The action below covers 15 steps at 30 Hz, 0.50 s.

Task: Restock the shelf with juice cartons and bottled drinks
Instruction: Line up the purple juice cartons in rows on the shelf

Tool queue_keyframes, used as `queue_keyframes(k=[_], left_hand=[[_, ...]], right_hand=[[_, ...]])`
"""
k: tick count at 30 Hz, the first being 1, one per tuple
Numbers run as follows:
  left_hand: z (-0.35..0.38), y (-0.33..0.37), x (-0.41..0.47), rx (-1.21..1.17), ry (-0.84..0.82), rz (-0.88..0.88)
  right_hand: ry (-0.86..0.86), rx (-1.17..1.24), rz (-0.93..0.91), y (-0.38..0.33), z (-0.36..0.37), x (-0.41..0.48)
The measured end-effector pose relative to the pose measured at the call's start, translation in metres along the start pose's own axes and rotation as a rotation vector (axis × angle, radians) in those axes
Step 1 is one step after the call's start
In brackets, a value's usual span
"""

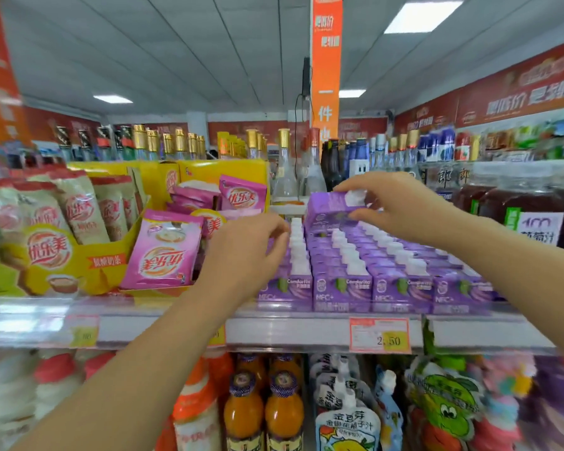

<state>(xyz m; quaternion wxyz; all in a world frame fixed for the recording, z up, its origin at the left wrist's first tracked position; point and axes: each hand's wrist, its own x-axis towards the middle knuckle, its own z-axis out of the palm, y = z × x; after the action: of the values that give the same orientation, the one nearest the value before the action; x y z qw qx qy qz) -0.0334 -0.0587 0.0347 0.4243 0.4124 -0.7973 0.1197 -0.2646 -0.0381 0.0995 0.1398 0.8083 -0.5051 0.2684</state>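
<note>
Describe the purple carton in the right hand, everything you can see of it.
The carton is a purple box, cardboard by its look, with a white cap on top. It is tilted, over the back rows of matching cartons on the shelf. The right hand pinches its capped end, thumb below, fingers above. Its print is blurred.

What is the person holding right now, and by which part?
The right hand holds a purple juice carton by its top end, fingers beside the white cap. The left hand curls over the shelved cartons; whether it grips one cannot be told.
</note>
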Motion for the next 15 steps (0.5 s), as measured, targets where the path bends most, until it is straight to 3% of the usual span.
queue_keyframes(k=[8, 15], left_hand=[[0.019, -0.017, 0.009, 0.046, -0.173, -0.108], [0.019, -0.019, 0.007, -0.035, -0.202, -0.146]], right_hand=[[-0.180, -0.010, 0.160, 0.045, 0.044, 0.065], [-0.323, 0.004, 0.172, 0.054, 0.059, 0.085]])
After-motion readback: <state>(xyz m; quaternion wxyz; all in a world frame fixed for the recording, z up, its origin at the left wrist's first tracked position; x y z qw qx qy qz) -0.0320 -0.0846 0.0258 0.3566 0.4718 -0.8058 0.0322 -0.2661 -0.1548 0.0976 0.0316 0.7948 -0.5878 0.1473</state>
